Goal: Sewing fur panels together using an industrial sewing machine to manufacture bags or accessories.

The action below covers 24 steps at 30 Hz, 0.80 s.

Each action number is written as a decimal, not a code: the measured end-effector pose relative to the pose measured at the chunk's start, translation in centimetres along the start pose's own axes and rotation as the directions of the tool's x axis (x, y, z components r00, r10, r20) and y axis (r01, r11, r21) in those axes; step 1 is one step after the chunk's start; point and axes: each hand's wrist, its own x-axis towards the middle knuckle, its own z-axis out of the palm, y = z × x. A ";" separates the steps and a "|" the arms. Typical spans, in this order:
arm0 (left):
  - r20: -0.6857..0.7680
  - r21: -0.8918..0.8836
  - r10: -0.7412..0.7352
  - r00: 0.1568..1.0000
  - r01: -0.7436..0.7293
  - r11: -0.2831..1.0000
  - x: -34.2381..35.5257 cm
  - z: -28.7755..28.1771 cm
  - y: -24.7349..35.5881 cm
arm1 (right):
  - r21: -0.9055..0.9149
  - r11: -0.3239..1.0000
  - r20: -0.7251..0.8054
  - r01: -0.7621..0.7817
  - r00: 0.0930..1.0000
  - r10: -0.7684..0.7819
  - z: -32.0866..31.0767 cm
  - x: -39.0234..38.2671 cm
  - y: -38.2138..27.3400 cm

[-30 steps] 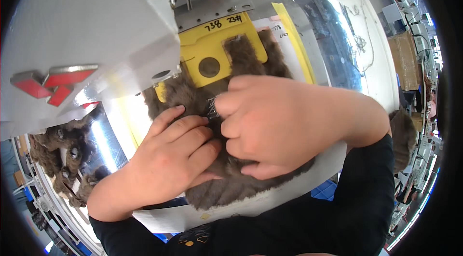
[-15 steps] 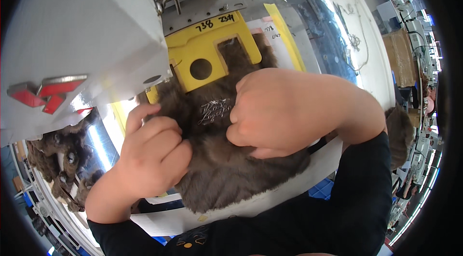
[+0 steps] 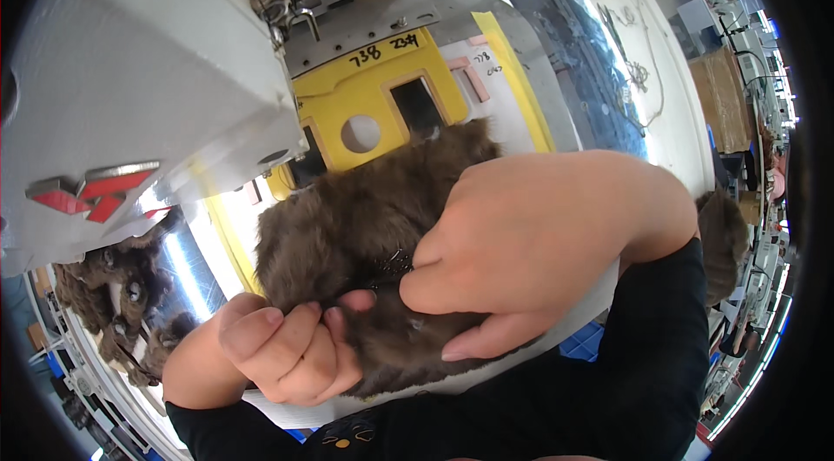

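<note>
A brown faux-fur piece [image 3: 339, 222] lies bunched in front of me, with a small patch of pale stitched lettering [image 3: 397, 261] partly covered by my right hand. My left hand [image 3: 295, 352] is closed on the fur's near left part, fingers curled in and the thumb tip sunk into the pile. Over the fur's right side, my right hand [image 3: 530, 244] is bent with its fingertips gripping it; part of that grip is hidden. Just beyond the fur's far edge is a yellow template plate [image 3: 347, 161] with a round hole and rectangular cut-outs.
A large white machine head [image 3: 156, 96] overhangs the left side, its metal parts [image 3: 304, 18] near the plate. More brown fur pieces [image 3: 113, 287] lie at the left. At the right are a white table [image 3: 669, 113], a cardboard box [image 3: 723, 100] and another fur piece [image 3: 721, 244].
The fur has come toward me, out from under the yellow plate, uncovering its holes. Both hands have moved nearer, and the fur's far part is now folded up over some of the lettering.
</note>
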 end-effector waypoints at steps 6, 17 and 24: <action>-0.003 0.008 -0.005 1.000 0.005 1.000 0.1 0.0 0.1 | 0.067 0.995 -0.144 0.078 0.987 -0.067 1.6 0.8 0.6; 0.033 -0.063 -0.035 0.999 0.037 0.997 0.3 0.1 0.0 | 0.117 0.985 -0.375 0.130 0.924 -0.077 1.6 0.9 0.9; 0.030 -0.030 -0.034 0.999 0.035 0.999 0.4 0.2 0.2 | 0.252 0.963 -0.529 0.099 0.847 0.051 0.8 0.6 1.2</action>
